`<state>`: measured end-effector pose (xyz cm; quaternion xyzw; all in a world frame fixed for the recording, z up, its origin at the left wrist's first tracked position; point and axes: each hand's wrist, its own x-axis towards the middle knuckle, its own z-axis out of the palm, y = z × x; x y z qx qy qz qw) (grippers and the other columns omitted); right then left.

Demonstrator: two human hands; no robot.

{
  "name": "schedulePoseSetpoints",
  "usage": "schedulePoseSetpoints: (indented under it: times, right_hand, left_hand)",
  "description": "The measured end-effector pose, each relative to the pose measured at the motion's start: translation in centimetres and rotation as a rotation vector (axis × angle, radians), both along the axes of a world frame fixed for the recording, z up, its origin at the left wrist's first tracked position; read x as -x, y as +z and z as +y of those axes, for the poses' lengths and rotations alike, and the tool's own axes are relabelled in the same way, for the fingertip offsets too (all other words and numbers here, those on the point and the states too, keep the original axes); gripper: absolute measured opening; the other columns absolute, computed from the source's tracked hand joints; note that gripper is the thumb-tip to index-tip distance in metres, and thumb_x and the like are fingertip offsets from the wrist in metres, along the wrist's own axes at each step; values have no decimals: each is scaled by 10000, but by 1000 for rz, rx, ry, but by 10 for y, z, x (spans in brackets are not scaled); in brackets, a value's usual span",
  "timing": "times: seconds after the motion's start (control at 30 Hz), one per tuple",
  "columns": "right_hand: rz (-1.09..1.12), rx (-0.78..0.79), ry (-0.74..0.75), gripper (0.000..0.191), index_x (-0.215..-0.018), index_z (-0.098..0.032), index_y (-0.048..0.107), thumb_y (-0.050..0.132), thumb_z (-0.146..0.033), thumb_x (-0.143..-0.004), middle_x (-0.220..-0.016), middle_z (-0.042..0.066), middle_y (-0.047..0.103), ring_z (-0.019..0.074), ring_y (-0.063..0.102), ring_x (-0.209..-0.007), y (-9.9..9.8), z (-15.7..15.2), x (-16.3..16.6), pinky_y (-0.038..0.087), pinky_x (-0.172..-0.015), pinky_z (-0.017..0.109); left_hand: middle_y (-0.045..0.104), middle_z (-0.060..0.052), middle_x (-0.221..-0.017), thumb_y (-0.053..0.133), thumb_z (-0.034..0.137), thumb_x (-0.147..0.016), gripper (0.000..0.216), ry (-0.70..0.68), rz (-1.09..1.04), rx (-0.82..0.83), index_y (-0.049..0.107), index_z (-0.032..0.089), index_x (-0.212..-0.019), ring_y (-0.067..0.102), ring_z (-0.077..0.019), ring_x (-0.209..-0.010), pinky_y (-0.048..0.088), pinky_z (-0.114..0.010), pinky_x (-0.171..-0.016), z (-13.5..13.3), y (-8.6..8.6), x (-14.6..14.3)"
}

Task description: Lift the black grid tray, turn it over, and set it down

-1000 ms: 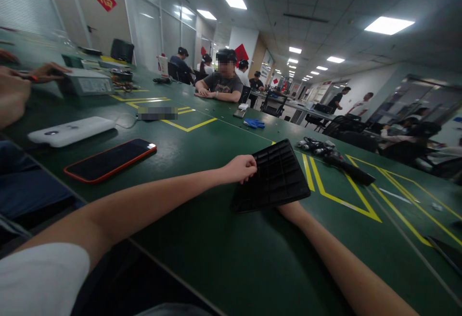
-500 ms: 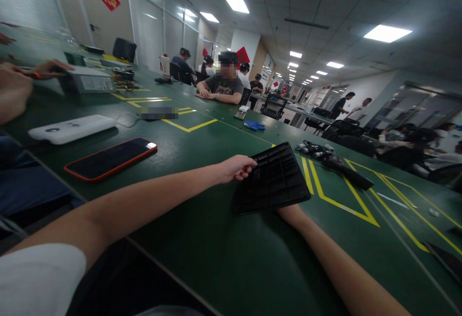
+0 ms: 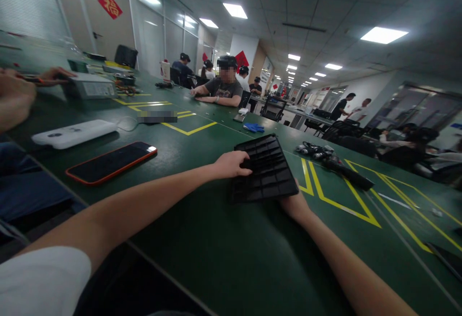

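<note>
A shallow black tray (image 3: 269,169), divided into rows of rectangular compartments, is held tilted above the green tabletop (image 3: 224,239). My left hand (image 3: 231,164) is closed at the tray's left edge, its thumb and a finger curled over the front. At the lower right edge, my right hand (image 3: 295,204) grips the tray from behind and beneath, with most of its fingers hidden. No separate item can be made out in the dark compartments.
A phone in an orange case (image 3: 113,162) and a white device (image 3: 75,133) lie to the left. Beyond the tray is a blue glove (image 3: 253,127); cables and black gear (image 3: 315,151) lie right. One person (image 3: 225,85) sits opposite; another person's hand (image 3: 16,97) is at far left.
The tray has shifted slightly left and turned so its compartments show more. My left hand has moved a little left to its edge; more of my right hand now shows.
</note>
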<state>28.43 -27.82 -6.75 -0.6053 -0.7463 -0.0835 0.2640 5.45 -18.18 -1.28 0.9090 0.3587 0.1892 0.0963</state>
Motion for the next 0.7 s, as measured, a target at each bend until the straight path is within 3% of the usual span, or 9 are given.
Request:
schedulePoseSetpoints:
  times: [0.1, 0.2, 0.33, 0.4, 0.47, 0.57, 0.7]
  right_hand:
    - [-39, 42, -257, 468, -1306, -231, 434, 419, -287, -842, -1012, 117, 582, 264, 511, -928, 13, -2, -36, 394, -848, 420]
    - [-114, 133, -497, 454, -1300, -232, 448, 393, -356, -867, -1037, 154, 571, 280, 515, -963, 13, -4, -70, 377, -838, 413]
    - [-174, 273, -603, 439, -1288, -270, 458, 353, -390, -879, -1070, 160, 569, 294, 526, -975, 3, -7, -88, 391, -787, 406]
    - [-200, 249, -612, 463, -1275, -245, 476, 356, -431, -868, -1082, 165, 567, 309, 518, -983, 3, -9, -86, 392, -795, 423]
    - [-249, 122, -603, 520, -1252, -147, 496, 377, -455, -850, -1114, 194, 549, 334, 484, -1028, 6, -10, -78, 373, -851, 457]
    - [-280, -116, -508, 523, -1195, -32, 511, 408, -401, -839, -1139, 223, 528, 340, 428, -1085, 15, -15, -57, 341, -932, 473]
    - [-205, -134, -235, 434, -1196, -99, 504, 418, -339, -844, -1147, 176, 531, 306, 441, -1085, 19, -29, -12, 378, -940, 470]
  left_hand:
    - [618, -84, -1044, 550, 481, -742, 499, 175, 94, -46, 532, 149, -1115, 582, -221, -927, 424, -277, -716, 29, 4, 25]
    - [617, -102, -1083, 532, 498, -750, 495, 332, 211, -58, 548, 144, -1096, 575, -244, -977, 430, -283, -738, 56, 4, 52]
    - [619, -110, -1091, 535, 515, -745, 457, 424, 323, -14, 592, 156, -1021, 566, -262, -1000, 434, -283, -750, 75, 2, 70]
    - [617, -119, -1090, 526, 524, -755, 467, 423, 282, -2, 593, 148, -1024, 563, -263, -999, 432, -291, -774, 77, 4, 71]
    - [600, -134, -1116, 443, 476, -830, 447, 400, 155, -47, 564, 128, -1083, 542, -254, -1031, 418, -303, -827, 73, 8, 65]
    - [560, -132, -1172, 278, 224, -905, 383, 286, -28, -136, 468, 104, -1216, 501, -204, -1091, 378, -300, -913, 50, 11, 46]
    - [576, -100, -1125, 344, 53, -809, 434, -160, -152, -46, 467, 134, -1218, 553, -173, -998, 417, -296, -896, -5, 1, 7]
